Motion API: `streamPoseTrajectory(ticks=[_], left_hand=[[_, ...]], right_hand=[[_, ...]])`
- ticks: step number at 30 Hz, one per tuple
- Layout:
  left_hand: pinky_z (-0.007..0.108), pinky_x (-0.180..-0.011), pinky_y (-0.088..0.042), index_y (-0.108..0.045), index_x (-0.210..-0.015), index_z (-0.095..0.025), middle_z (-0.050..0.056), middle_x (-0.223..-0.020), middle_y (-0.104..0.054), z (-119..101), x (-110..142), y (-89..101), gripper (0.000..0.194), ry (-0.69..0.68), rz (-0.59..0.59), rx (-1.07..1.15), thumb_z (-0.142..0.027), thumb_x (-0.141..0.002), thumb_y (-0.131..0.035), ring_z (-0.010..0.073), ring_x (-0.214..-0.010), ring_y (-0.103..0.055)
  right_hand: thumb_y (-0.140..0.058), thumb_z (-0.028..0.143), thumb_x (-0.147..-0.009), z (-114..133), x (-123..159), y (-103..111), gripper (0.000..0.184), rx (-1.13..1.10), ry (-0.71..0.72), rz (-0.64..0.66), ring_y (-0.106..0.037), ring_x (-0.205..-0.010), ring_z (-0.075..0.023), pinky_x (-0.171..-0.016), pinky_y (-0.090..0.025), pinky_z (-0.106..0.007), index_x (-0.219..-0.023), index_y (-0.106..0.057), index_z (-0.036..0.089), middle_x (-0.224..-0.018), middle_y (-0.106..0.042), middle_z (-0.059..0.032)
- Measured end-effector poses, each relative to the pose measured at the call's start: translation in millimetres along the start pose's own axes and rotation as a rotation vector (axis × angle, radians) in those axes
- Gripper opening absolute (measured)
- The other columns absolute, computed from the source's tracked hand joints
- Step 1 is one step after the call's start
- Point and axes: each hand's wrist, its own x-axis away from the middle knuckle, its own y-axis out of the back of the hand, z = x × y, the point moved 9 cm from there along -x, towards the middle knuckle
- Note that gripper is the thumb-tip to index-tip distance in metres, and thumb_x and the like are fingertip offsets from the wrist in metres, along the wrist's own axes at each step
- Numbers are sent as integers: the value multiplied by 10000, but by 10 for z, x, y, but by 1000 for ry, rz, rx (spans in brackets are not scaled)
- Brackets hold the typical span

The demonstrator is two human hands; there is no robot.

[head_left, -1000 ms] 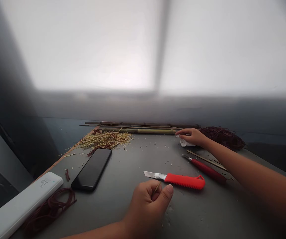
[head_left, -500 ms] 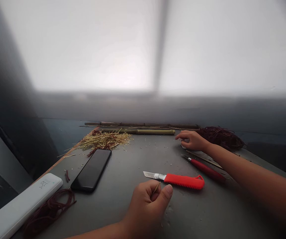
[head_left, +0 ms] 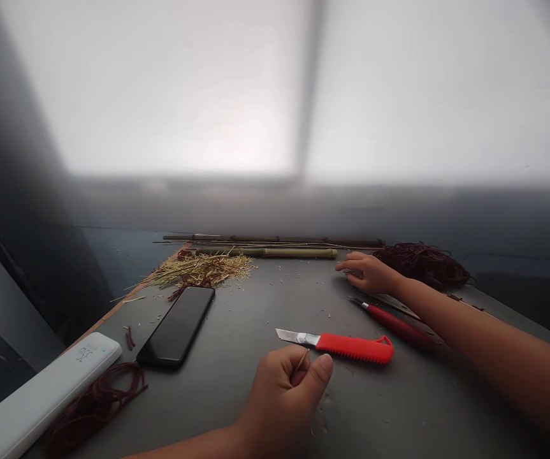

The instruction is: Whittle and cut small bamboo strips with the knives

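My left hand (head_left: 287,392) is closed in the near middle, thumb pressed toward the curled fingers. Between them the tip of a thin pale bamboo strip (head_left: 302,359) pokes out; the rest is hidden in the fist. Just beyond it lies a utility knife (head_left: 351,346) with a red handle, its blade out and pointing left. My right hand (head_left: 369,273) reaches to the far right, palm down low over the table, its fingers stretched leftward and apart. Something small and whitish shows under those fingers, too covered to name. Below the right wrist rests a dark red-handled carving knife (head_left: 399,325).
Bamboo stalks (head_left: 298,254) lie along the back edge. A heap of straw-like shavings (head_left: 208,269) sits back left, behind a black phone (head_left: 176,326). At near left are a white power bank (head_left: 50,395) and a dark red cord coil (head_left: 97,398). A tangled cord bundle (head_left: 422,264) lies back right.
My right hand has shifted slightly left, and its fingers have dropped closer over the whitish thing. My left hand and the knives stay where they were.
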Motion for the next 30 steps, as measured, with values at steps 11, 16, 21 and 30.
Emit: streamPoseTrajectory(ticks=[11, 16, 21, 30], left_hand=[[266, -489, -165, -238, -551, -235, -93, -528, -197, -1, -3, 0, 663, -2, 1, -13, -753, -740, -606, 92, -524, -169], [267, -488, -161, -233, -554, -237, -93, -530, -195, -8, 3, -5, 660, -15, 0, -5, -747, -749, -602, 92, -525, -165], [268, -487, -160, -231, -553, -236, -92, -532, -194, -11, 1, -4, 659, -16, 3, -11, -744, -754, -600, 93, -525, -162], [265, -490, -169, -229, -547, -237, -90, -528, -193, -18, -3, 7, 672, -5, -4, -7, -758, -738, -607, 92, -522, -163]], right_hand=[[-478, 219, -891, 39, 3, 47, 250, 12, 87, -92, -606, -764, -216, -753, -514, -335, -936, -723, 200, -782, -647, -79], [-488, 199, -866, 11, 16, 33, 227, 33, 91, -108, -604, -742, -213, -726, -518, -334, -915, -710, 197, -791, -645, -77], [-507, 181, -830, -2, 25, 42, 181, 64, 74, -123, -594, -744, -213, -731, -510, -334, -816, -686, 196, -774, -627, -71], [-498, 191, -805, -29, 24, 62, 183, 136, 11, -119, -584, -809, -239, -794, -494, -362, -678, -629, 195, -801, -599, -91]])
